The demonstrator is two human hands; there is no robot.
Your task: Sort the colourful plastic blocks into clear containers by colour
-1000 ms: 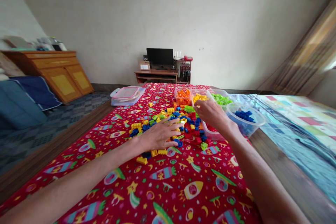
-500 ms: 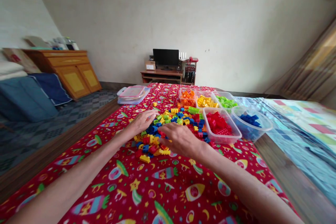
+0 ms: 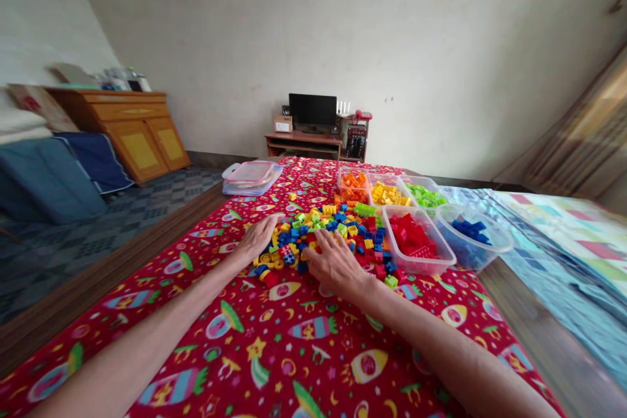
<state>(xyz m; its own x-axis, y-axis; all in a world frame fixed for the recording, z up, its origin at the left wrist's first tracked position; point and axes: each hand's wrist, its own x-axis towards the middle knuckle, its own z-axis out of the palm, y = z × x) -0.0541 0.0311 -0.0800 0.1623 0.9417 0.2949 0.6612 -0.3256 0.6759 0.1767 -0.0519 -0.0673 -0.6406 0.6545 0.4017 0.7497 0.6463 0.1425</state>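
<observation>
A mixed pile of toy building bricks in red, yellow, blue and green lies on the red cloth. My left hand rests along the pile's left edge, fingers stretched out and touching the outer bricks. Over the pile's near middle, my right hand has its fingers spread down among the bricks; its fingertips are partly hidden. Neither hand visibly grips a brick. Right of the pile stand a clear box of red bricks and a round tub of blue bricks.
Behind the red box are boxes of orange bricks, yellow bricks and green bricks. Stacked lids lie at the far left of the patterned cloth. One yellow brick sits apart. A blue-covered bed adjoins the right side.
Bricks at the pile's near edge have been pushed farther in, and the pile has shifted and spread. My left hand has drawn back slightly to the left; my right fingers have spread over the bricks.
</observation>
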